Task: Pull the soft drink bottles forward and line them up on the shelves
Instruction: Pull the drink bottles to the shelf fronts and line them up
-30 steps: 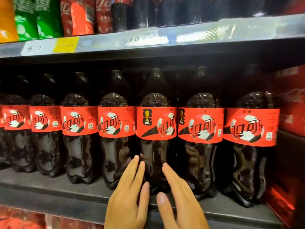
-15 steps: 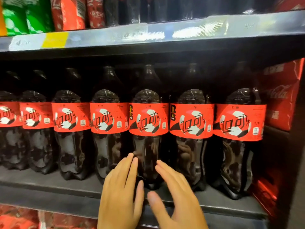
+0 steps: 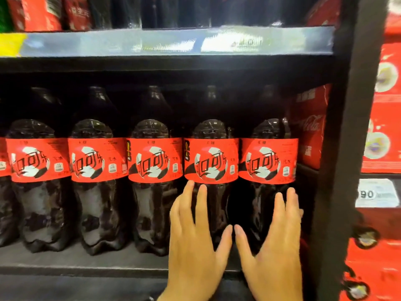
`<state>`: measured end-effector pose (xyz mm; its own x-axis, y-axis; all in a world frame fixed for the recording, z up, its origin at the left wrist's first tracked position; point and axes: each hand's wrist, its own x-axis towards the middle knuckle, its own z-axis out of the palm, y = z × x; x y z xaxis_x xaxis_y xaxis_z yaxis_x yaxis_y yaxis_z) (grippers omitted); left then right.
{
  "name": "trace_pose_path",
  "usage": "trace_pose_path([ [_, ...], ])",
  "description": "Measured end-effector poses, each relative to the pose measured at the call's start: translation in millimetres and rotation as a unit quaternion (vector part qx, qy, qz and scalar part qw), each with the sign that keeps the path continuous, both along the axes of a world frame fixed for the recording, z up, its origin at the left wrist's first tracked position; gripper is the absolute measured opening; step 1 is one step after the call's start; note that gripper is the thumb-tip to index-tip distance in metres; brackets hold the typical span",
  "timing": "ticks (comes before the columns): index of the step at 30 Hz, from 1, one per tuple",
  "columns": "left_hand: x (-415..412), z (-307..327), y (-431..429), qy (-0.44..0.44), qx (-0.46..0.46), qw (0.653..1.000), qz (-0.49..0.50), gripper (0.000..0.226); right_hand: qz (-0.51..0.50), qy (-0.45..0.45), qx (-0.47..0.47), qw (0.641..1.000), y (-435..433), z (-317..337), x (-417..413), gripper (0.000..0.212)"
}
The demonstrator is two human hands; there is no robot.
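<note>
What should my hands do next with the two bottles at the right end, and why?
Probably curl the fingers round them and ease both forward. The left hand and right hand lie open on the second-from-right bottle and the rightmost bottle, gripping nothing, and bare shelf shows in front of the row.

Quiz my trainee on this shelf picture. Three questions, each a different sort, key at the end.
1. True or false: the right hand is curled round a bottle cap.
2. Pick one: what stands just right of the rightmost bottle on this shelf? A. green bottles. B. a red carton. C. a wire basket.
3. Fill the gap: the left hand, fingers straight, is in front of the ___ bottle counted from the right.

Key: 1 false, its fingers are straight and spread; 2 B; 3 second.
</note>
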<state>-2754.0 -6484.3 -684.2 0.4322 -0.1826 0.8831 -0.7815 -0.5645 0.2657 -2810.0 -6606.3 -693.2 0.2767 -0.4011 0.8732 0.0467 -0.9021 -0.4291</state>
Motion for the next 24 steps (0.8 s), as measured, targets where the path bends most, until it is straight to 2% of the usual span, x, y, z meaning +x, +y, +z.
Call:
trace_pose_path([
  [8, 9.4, -9.1, -9.9, -0.017, -0.034, 0.999, 0.011, 0.091, -0.013, -0.025, 0.054, 0.998, -13.2, -3.6, 5.0, 0.104],
  [17, 1.2, -6.9, -8.0, -0.010, -0.016, 1.000, -0.019, 0.092, -0.090, 0.026, 0.017, 0.996, -8.8, -2.6, 0.4, 0.101],
  [21, 1.1, -7.0, -7.0, -0.017, -0.016, 1.000, -0.013, 0.090, -0.087, 0.033, 0.040, 0.995, -11.3, -3.7, 0.8, 0.112],
  [24, 2.9, -8.8, -6.5, -0.028, -0.020, 0.999, -0.019, 0.087, -0.047, 0.029, 0.060, 0.997, -13.0, -5.2, 0.0, 0.115],
])
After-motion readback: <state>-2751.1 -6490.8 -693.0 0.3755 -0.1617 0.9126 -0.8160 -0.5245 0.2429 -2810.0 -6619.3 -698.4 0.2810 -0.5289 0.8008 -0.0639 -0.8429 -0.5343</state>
